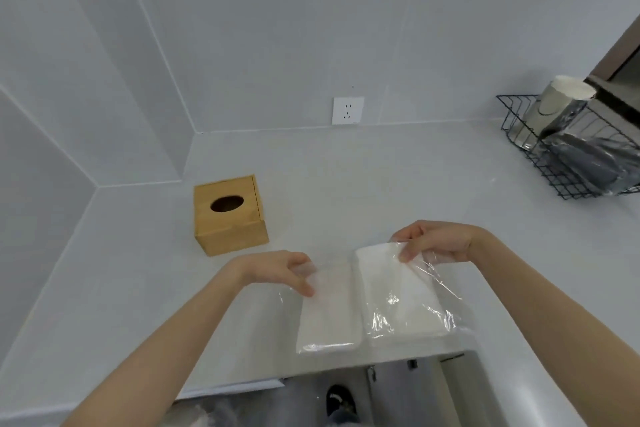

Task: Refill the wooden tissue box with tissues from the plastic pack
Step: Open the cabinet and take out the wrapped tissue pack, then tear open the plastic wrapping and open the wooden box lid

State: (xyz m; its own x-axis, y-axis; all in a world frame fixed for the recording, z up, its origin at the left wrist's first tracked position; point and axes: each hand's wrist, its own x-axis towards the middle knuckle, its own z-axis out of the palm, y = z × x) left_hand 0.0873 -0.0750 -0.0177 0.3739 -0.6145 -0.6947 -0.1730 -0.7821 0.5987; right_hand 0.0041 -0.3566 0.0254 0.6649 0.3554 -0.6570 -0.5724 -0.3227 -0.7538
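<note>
A square wooden tissue box point(231, 216) with a dark oval slot in its lid stands on the white counter point(138, 288), near the left corner. Nearer the front edge lies a clear plastic pack point(377, 298) with two white tissue stacks side by side inside it. My left hand point(280, 270) pinches the plastic at the far end of the left stack. My right hand point(433, 241) grips the far end of the right stack through the wrap. The box sits apart from both hands, behind and left of the left one.
A black wire basket point(568, 152) with paper cups and a dark wrapped item stands at the back right. A white wall socket point(347, 110) sits on the back wall. The counter's front edge runs just below the pack, with the floor beyond.
</note>
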